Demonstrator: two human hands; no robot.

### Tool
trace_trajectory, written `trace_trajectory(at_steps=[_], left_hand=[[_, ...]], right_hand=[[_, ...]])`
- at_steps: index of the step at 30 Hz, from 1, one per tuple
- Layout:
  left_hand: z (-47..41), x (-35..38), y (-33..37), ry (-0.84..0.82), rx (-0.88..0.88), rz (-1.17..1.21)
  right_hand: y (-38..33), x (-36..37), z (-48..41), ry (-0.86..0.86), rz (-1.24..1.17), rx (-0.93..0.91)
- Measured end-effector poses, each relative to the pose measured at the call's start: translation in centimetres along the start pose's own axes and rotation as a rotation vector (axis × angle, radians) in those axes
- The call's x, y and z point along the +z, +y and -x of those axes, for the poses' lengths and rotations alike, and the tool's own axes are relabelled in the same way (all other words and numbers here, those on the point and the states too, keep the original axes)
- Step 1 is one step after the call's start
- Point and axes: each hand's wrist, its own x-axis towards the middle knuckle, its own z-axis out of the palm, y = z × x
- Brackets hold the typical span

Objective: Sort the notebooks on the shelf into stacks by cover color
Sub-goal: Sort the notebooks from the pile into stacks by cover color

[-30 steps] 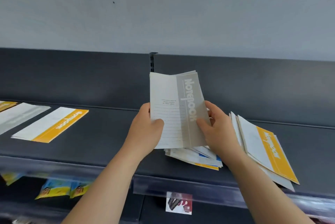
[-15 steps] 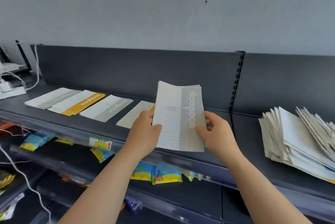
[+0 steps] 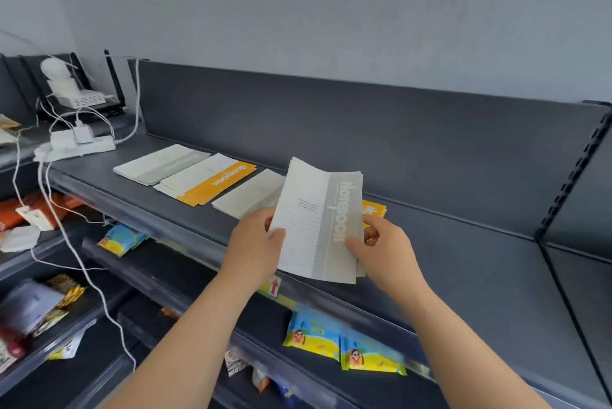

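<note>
I hold a small bundle of grey-striped notebooks (image 3: 319,223) upright above the dark shelf (image 3: 463,263). My left hand (image 3: 256,241) grips its left edge, thumb on the cover. My right hand (image 3: 381,249) pinches its right edge. Sorted stacks lie in a row on the shelf behind: a grey-striped stack (image 3: 160,165) at far left, a yellow-striped stack (image 3: 212,181), another grey-striped stack (image 3: 248,198), and a yellow-striped one (image 3: 374,210) mostly hidden behind the held bundle.
A white power strip (image 3: 77,145) with plugs and cables, plus a router (image 3: 82,99), sit at the shelf's left end. Lower shelves hold yellow-blue snack packs (image 3: 344,342) and other packets. A slotted upright (image 3: 576,170) divides the shelf on the right.
My view has swung left along the shelf, so the unsorted pile on the right has left the frame and the sorted stacks are nearer. Both hands keep the same hold on the bundle.
</note>
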Motion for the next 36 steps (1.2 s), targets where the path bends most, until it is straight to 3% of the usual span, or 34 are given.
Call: trace_trajectory(at_steps=[18,28,36], left_hand=[[-13.9,-9.5,-11.9,0.146,-0.017,-0.04],[-22.2,-19.1,-20.4,0.03,0.037,-0.057],[-26.1,-21.8,-24.3,-0.011,0.061,-0.036]], right_hand=[[-6.6,16.7,-13.9,-0.122,0.05,-0.082],[-12.5,28.4,-17.4,-0.027,0.032,-0.028],[-14.5,33.5,-19.5,0.023,0.033,0.002]])
